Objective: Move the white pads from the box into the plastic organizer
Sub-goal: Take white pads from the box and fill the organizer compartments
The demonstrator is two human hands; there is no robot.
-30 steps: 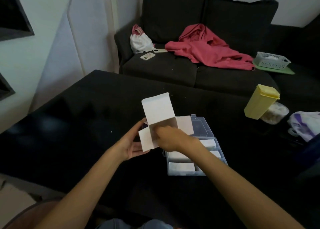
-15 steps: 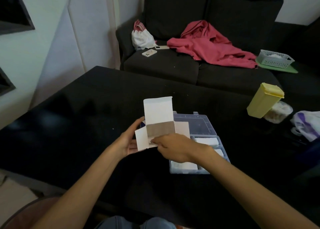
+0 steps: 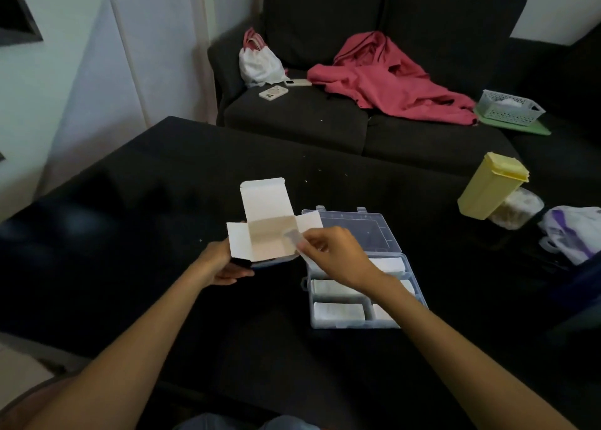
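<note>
Now | left hand [image 3: 224, 263] grips box [image 3: 265, 231] | right hand [image 3: 338, 254] pinches pad [image 3: 294, 236] | organizer [image 3: 357, 267] beside

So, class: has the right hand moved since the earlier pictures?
Yes. The right hand has come out of the box toward the organizer, pinching a pad.

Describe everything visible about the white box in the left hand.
The box is small, of thin white cardboard, with a brownish inside. It is open: the top flap stands up and two side flaps spread outward. No pad shows inside. The left hand grips it from below, above the black table, beside the clear organizer. The right hand pinches a white pad at its right flap.
</note>
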